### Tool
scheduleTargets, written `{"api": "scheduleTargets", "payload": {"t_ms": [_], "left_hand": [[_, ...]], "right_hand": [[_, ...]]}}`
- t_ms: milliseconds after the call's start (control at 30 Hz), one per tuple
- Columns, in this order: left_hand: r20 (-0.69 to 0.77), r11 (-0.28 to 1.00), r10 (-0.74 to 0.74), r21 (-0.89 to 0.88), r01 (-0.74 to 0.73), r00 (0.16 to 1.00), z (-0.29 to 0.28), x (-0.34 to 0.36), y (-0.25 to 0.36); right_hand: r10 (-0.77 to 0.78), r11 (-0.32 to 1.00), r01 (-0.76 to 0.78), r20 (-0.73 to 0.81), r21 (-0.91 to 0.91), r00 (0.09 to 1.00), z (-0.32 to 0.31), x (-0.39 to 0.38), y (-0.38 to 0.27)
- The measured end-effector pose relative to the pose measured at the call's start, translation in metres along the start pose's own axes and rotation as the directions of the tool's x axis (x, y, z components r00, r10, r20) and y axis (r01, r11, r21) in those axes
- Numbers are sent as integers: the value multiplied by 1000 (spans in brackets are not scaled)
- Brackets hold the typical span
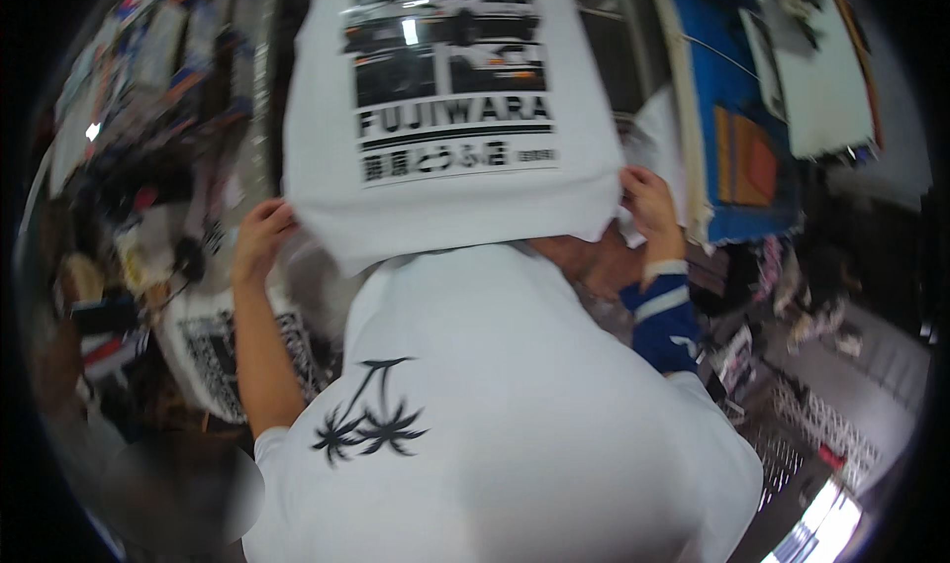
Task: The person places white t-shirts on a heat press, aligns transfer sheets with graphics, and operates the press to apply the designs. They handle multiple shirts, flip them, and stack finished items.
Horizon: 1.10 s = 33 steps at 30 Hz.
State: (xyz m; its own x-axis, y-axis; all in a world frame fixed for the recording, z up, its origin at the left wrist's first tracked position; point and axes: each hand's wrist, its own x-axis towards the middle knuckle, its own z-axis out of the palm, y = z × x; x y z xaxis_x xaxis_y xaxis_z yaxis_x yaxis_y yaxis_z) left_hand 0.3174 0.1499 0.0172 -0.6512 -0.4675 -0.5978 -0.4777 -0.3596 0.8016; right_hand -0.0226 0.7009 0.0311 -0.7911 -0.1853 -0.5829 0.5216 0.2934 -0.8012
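A white T-shirt [455, 202] with a black-and-grey car print and lettering lies spread out in front of me, its near edge close to my body. My left hand [265, 236] pinches the shirt at its near left side. At the opposite side, my right hand [648, 202] grips the near right edge, fingers closed on the fabric. Between the two hands the cloth is drawn out and sags in a soft fold. Most of what lies beneath the shirt is hidden by it.
On the right stands a blue-topped surface [712, 98] bearing a brown cardboard piece [747, 157] and a white panel [821, 78]. Packed goods [158, 58] crowd the left behind a metal rail [259, 98]. A white cloth with black print [213, 350] hangs at lower left.
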Motion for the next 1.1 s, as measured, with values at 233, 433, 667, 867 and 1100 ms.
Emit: {"api": "scheduleTargets", "payload": {"t_ms": [233, 433, 667, 867, 1100], "left_hand": [[91, 991, 13, -136, 0, 996, 5, 8, -3], [111, 984, -21, -175, 41, 994, 5, 5, -8], [98, 989, -3, -149, 18, 995, 14, 0, -5], [24, 984, -22, -174, 26, 999, 16, -4, -8], [-42, 403, 843, 708, -579, 536, 99, -6, 17]], "right_hand": [[43, 985, -41, -6, 169, 999, 10, -8, -6], [40, 988, -38, -16, 152, 999, 13, -6, -6], [18, 990, -18, 6, 138, 1000, 1, 1, 8], [-19, 999, 16, -63, -45, 998, 6, 1, 4], [-898, 168, 671, 168, -722, 406, 91, -14, -9]]}}
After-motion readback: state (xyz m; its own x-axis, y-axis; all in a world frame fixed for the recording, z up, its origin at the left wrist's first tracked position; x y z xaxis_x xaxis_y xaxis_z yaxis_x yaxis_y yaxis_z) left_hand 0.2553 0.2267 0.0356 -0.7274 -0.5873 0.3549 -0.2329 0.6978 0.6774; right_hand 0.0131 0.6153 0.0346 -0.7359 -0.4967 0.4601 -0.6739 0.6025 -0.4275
